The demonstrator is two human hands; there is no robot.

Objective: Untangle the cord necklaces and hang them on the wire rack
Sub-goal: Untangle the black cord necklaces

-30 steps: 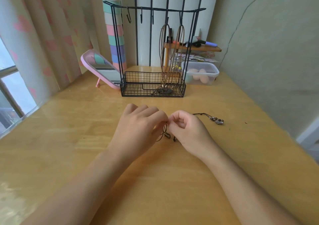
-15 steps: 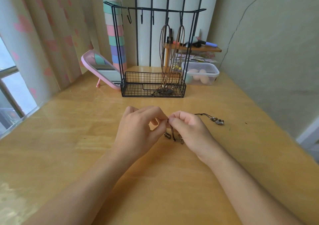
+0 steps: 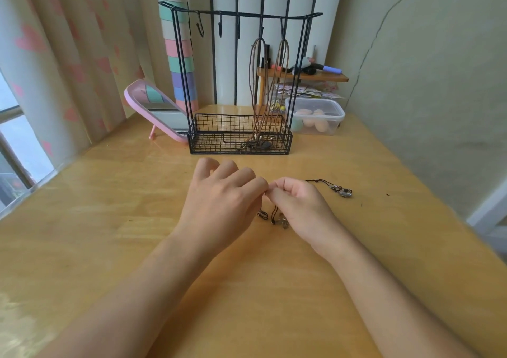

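My left hand [image 3: 219, 201] has lifted off the tangle since a second ago, its outer fingers now fanned, and its fingertips meet those of my right hand [image 3: 299, 204] above the surface [image 3: 109, 220]. Both hands pinch the black cord necklace [image 3: 273, 216] between them; its loops and a small pendant dangle below, and its beaded end lies just right of my right hand. Behind, two brown necklaces [image 3: 258, 105] hang from hooks on the wire rack [image 3: 219, 132].

Black cord necklaces [image 3: 275, 215] near wire rack [image 3: 239, 153]
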